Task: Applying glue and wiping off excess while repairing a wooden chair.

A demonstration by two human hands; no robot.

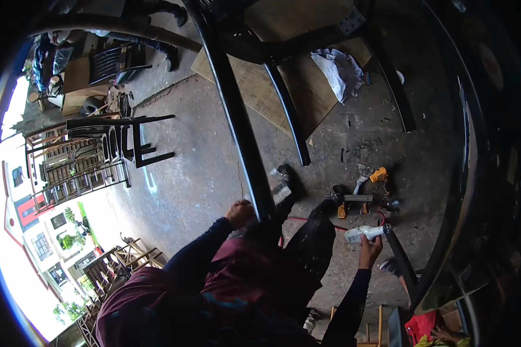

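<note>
Left hand clamped round black bar; right hand wrapped round white tool, nose against short black leg. We judged: brace bar firm, keep nose square, clear of cable

Cardboard box sitting far left by the stacked dark chairs, brown and rectangular, partly hidden. No labels, signs or screens showing clearly anywhere else in view.

left hand: fingers hidden behind black frame bar | right hand: grip on white tool blurred | far-right small tools: too small to tell
</note>
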